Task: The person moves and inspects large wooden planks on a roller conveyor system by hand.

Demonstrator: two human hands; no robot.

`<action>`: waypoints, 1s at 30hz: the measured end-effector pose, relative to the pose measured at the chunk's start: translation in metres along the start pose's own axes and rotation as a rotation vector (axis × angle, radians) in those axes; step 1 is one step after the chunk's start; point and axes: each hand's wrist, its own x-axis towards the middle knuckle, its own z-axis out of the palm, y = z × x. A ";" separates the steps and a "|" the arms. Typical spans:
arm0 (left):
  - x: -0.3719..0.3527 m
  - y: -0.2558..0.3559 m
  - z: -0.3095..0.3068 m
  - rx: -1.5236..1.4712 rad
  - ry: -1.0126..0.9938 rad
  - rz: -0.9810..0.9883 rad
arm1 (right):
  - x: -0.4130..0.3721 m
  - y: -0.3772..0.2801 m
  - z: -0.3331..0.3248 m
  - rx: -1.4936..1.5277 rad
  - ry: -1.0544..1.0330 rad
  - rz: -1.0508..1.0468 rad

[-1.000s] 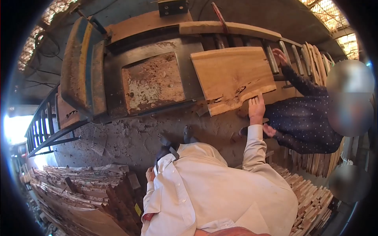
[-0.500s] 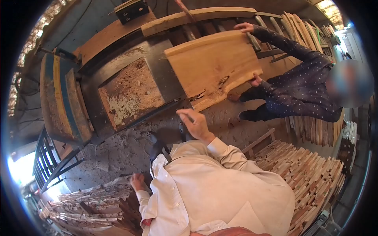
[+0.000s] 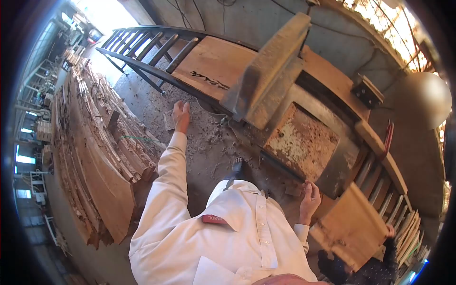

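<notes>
My left hand [image 3: 181, 116] is stretched forward over the dusty floor, its fingers loosely bent and apart, holding nothing. My right hand [image 3: 310, 202] is raised beside the front edge of the machine bed [image 3: 349, 161], fingers apart and empty. Between the hands stands the machine's upright guard [image 3: 268, 69], next to a sawdust-covered plate [image 3: 304, 142]. Beyond my left hand, a wide wooden board [image 3: 213, 64] with dark cracks lies on the roller frame. Below and right of my right hand, a co-worker [image 3: 380, 266] holds another wide board [image 3: 354, 228] near the rollers.
Stacked rough planks [image 3: 102, 156] fill the left side. A black roller frame [image 3: 152, 69] runs towards the bright doorway. A long timber strip [image 3: 382, 154] and a red bar [image 3: 388, 140] lie along the far side of the machine. More slats [image 3: 412, 232] stand at the lower right.
The view has swung left, so the machine and co-worker appear farther right. My left hand now reaches forward. The cracked board on the left roller frame has come into view.
</notes>
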 end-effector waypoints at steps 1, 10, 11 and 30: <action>0.014 0.016 -0.001 0.043 0.034 0.031 | 0.006 -0.003 0.008 -0.016 0.004 -0.013; 0.212 -0.008 0.041 0.501 -0.009 0.386 | 0.027 -0.040 0.099 -0.283 -0.048 -0.059; 0.238 -0.018 0.049 0.568 -0.058 0.411 | 0.023 -0.047 0.106 -0.302 -0.056 -0.062; 0.104 0.001 -0.008 0.559 -0.233 0.263 | 0.086 -0.021 0.159 -0.440 0.045 -0.176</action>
